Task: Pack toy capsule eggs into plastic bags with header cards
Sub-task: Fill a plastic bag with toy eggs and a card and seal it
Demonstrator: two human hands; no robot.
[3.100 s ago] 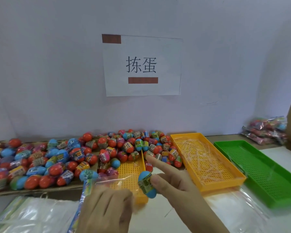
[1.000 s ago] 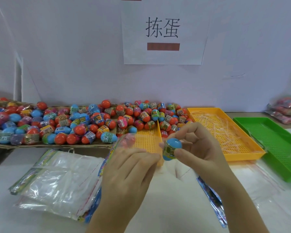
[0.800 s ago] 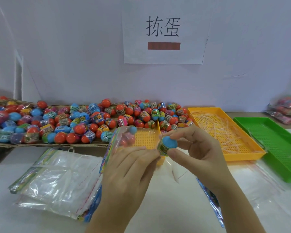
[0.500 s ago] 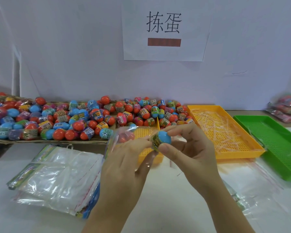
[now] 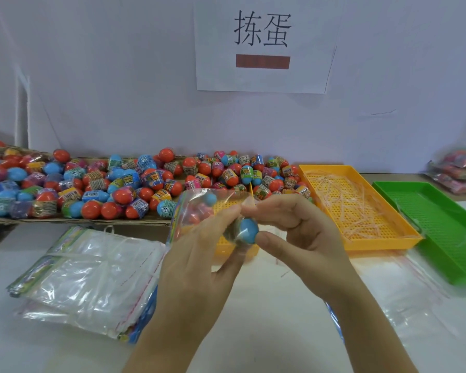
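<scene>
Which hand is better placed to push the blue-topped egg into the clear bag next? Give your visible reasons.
Right, most likely. The right hand pinches the blue egg with its fingers at the mouth of the bag, so it can push straight in; the left hand grips and steadies the bag.

Back left: pile of eggs (image 5: 135, 184) on a cardboard sheet (image 5: 92, 221), against the wall.
Front left: stack of bags (image 5: 92, 278) on the surface (image 5: 267, 332), before the cardboard sheet.
Centre: left hand (image 5: 197, 265) and right hand (image 5: 301, 238) side by side above the surface, the held bag (image 5: 197, 203) and one egg (image 5: 246, 231) between them; first tray (image 5: 226, 246) behind the hands.
Right: second tray (image 5: 382, 244), with the third tray (image 5: 447, 224) just beside it on the right.
Far right, back: packed bags (image 5: 457, 170).
Wall: paper sign (image 5: 261, 76) above.
</scene>
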